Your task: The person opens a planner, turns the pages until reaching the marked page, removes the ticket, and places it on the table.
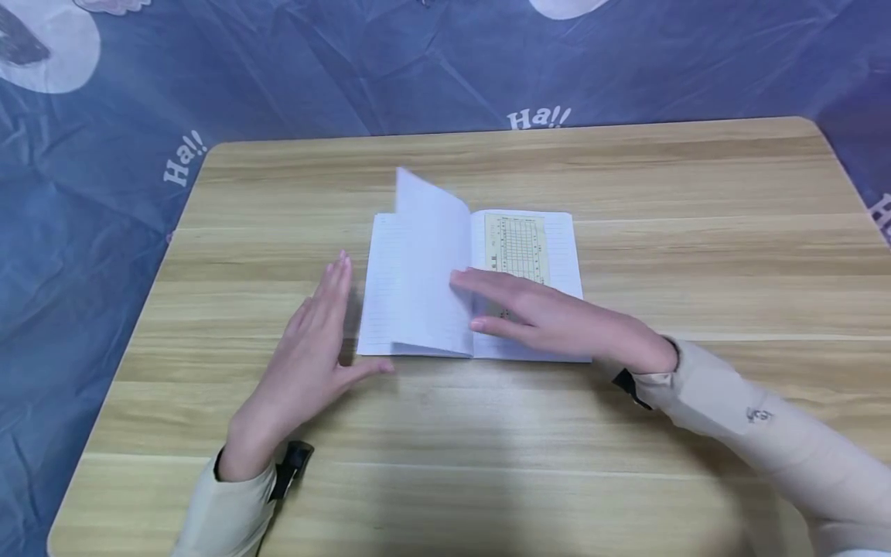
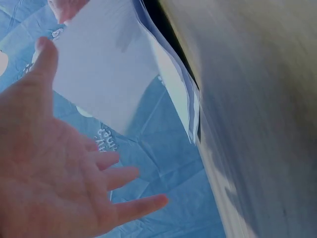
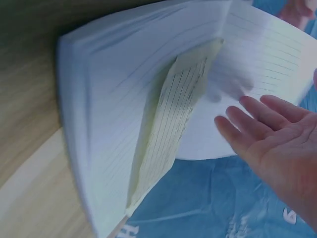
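An open notebook with lined pages lies on the table, one leaf lifted and curving over the left page. On the right page rests a pale yellow slip printed with a grid; in the right wrist view the slip stands partly off the paper. My right hand reaches across the right page, fingers extended, fingertips right at the raised leaf near the spine. To the left of the notebook is my left hand, fingers straight and thumb spread toward the lower left corner, holding nothing; its palm shows in the left wrist view.
The wood-grain table has rounded corners. Behind it and along its left side hangs a blue cloth with white "Ha!!" lettering. Beige sleeves and black wrist straps are on both arms.
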`<state>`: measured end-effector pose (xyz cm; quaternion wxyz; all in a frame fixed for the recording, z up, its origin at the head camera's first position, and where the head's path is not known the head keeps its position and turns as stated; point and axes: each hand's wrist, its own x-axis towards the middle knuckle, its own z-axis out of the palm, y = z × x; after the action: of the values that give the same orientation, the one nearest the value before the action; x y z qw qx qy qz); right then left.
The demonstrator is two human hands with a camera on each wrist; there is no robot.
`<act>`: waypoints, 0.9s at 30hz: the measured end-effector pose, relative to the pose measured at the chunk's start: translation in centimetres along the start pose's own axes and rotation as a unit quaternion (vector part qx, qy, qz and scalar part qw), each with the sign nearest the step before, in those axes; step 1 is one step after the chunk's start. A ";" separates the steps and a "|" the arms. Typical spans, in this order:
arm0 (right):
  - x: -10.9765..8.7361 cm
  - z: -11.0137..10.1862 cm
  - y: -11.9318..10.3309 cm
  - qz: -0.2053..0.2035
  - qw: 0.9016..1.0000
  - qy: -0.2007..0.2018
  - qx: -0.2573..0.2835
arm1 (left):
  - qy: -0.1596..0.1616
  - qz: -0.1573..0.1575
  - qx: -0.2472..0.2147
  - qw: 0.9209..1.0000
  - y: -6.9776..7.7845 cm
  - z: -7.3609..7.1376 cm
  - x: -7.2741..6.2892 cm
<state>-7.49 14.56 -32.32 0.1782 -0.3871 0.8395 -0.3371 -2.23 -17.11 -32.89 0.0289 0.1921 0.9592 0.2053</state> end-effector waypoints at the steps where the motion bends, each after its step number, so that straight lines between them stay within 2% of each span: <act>1: 0.3 0.2 0.0 -0.011 1.000 0.000 -0.015 | 0.005 0.002 0.000 1.000 0.0 0.0 0.0; 5: 1.1 1.2 0.0 -0.045 0.996 -0.004 -0.078 | -0.005 0.007 0.008 1.000 0.0 0.0 0.0; 7: 1.4 1.7 0.0 -0.050 0.992 -0.011 -0.114 | -0.033 0.003 0.010 0.999 0.0 0.1 -0.2; 11: 1.7 2.4 -0.1 -0.044 0.985 -0.028 -0.164 | -0.115 -0.007 0.008 0.993 0.0 0.4 -0.5; 14: 1.9 2.7 -0.1 -0.040 0.982 -0.037 -0.181 | -0.150 -0.006 0.007 0.989 0.0 0.6 -0.7; 20: 1.8 2.4 -0.2 -0.045 0.981 -0.034 -0.186 | -0.157 0.001 0.007 0.988 0.0 0.5 -0.9; 27: 1.2 0.5 0.9 -0.079 0.982 0.034 -0.169 | -0.155 0.007 0.013 0.988 0.1 0.6 -1.0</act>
<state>-8.46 13.82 -33.36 0.0544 -0.4652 0.8567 -0.2163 -1.17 -17.23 -33.41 0.1736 0.2284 0.9445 0.1602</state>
